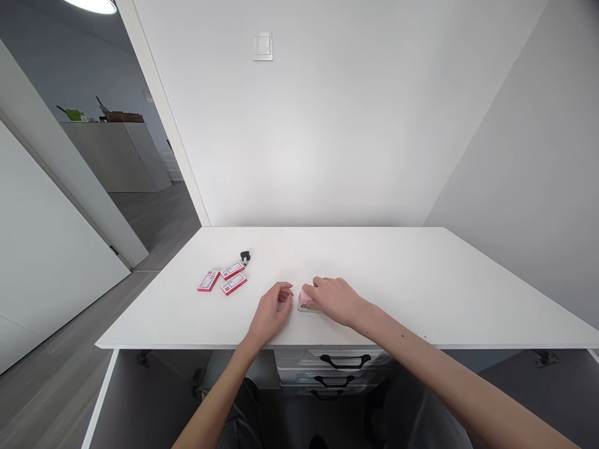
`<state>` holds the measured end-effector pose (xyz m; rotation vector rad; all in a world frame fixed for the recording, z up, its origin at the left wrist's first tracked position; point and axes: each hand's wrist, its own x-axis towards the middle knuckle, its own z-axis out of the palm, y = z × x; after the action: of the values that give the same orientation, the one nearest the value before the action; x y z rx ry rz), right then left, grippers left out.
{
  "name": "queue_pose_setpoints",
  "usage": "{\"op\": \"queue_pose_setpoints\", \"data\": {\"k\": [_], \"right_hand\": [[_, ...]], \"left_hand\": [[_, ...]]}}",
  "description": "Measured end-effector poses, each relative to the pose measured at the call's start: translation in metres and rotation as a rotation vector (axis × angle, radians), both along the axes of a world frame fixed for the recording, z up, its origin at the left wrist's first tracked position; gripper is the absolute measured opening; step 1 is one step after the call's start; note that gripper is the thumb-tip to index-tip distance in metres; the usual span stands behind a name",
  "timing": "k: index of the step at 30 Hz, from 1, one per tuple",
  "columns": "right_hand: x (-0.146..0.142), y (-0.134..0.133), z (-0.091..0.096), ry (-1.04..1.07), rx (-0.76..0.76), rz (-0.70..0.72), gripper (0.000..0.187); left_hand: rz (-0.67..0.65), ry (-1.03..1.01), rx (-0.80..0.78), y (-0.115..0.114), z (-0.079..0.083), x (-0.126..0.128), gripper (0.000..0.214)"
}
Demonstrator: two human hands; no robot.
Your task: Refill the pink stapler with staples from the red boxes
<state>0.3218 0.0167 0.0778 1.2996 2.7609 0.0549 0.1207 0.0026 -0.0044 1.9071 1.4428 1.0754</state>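
Observation:
A small pink stapler (306, 300) lies on the white table (421, 280) near the front edge. My right hand (334, 299) rests on top of it with the fingers curled over its right end. My left hand (274, 312) hovers just left of the stapler, fingers loosely bent with the thumb and forefinger close together, nothing visible in them. Three red-and-white staple boxes (224, 280) lie further left on the table, and a small black object (245, 256) sits just behind them.
The table stands against a white wall with a light switch (262, 46). Under the table front are plastic drawers with black handles (345, 360). An open doorway on the left shows a grey floor and a cabinet (116, 153).

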Motion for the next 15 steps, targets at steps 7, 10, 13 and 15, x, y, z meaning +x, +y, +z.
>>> {"op": "queue_pose_setpoints", "data": {"k": [7,10,13,15], "right_hand": [[0.005,-0.003,-0.002,0.057,-0.012,-0.014,0.025],[0.022,-0.007,-0.012,0.214,-0.022,-0.052,0.036],[0.046,-0.012,-0.028,0.384,-0.050,-0.099,0.047],[0.062,-0.014,-0.040,0.480,-0.097,-0.135,0.047]], "left_hand": [[-0.002,-0.009,0.000,-0.002,0.003,0.000,0.025],[0.006,-0.001,0.003,-0.006,0.005,-0.002,0.025],[0.043,0.037,0.025,-0.010,0.006,-0.009,0.026],[0.114,0.098,0.078,-0.011,0.007,-0.020,0.025]]}}
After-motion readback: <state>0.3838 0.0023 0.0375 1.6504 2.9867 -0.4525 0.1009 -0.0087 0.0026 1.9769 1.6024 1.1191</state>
